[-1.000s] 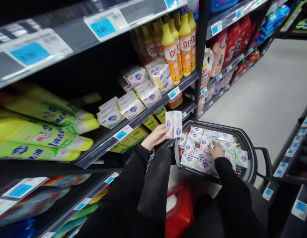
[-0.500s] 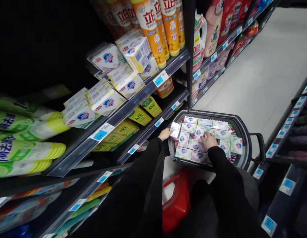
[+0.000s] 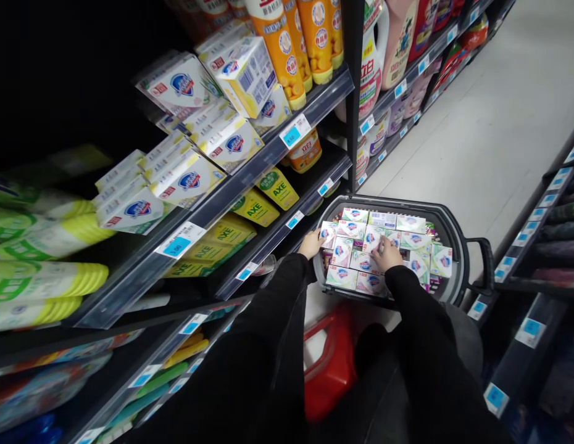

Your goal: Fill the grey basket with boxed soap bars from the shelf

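Observation:
A dark grey shopping basket (image 3: 459, 246) holds several white soap boxes (image 3: 353, 229) with blue-and-red logos, laid close together in a layer. At the basket's left end, my left hand (image 3: 310, 245) is closed on a soap box (image 3: 329, 233), which lies level with the others. My right hand (image 3: 389, 254) is over the middle of the layer, its fingers bent and pinching at a soap box (image 3: 373, 237). The palm side of the right hand is hidden, and its forearm covers part of the basket's near edge.
On the left shelf stand stacked soap boxes (image 3: 189, 180), orange bottles (image 3: 287, 52) and tipped yellow-green bottles (image 3: 50, 280). Yellow AXE bottles (image 3: 255, 208) fill the shelf below. A red plastic object (image 3: 331, 354) is on the floor under me. Another shelf (image 3: 530, 330) borders the right side.
My left hand has moved down and right, bringing soap from beside the shelf into the basket's left end. My right hand has stayed over the boxes. The view has shifted closer to the shelf.

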Motion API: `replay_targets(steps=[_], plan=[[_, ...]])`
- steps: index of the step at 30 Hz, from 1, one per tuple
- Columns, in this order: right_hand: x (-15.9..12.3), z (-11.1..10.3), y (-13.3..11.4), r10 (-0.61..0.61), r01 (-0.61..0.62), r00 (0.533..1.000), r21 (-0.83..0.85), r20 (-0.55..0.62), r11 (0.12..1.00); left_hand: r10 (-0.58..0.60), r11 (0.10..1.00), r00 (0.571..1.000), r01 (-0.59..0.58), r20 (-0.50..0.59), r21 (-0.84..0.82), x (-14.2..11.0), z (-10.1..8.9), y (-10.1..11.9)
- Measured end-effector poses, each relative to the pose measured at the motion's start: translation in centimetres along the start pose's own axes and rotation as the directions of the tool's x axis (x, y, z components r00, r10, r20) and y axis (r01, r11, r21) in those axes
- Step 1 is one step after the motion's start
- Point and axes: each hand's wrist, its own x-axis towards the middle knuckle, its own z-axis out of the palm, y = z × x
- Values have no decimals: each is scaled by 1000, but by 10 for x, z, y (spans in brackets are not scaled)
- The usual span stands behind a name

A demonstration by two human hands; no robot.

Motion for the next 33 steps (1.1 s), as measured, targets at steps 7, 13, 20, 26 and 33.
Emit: replay_targets(steps=[7,13,20,26,33], plan=[[-3,-3,-3,5,-5,1000,-8,10,1000,1,999,1000,-1,-11,-35,0,4,-1],[-3,-3,-2,18,-18,1000,-8,7,1000,-4,997,1000,2,-26,-78,-1,5,-1],[3,-5,-1,10,-5,997,60,-73,998,-41,992,999,38,-26,-121,-4,6,2],[33,-16,4,-12,27,993,124,-120,992,67,988,980,-40,-188,147,-9,-4,26],[45,-17,8,37,-27,996,129,-76,991,396,891,912,-409,104,196,32,4,93]])
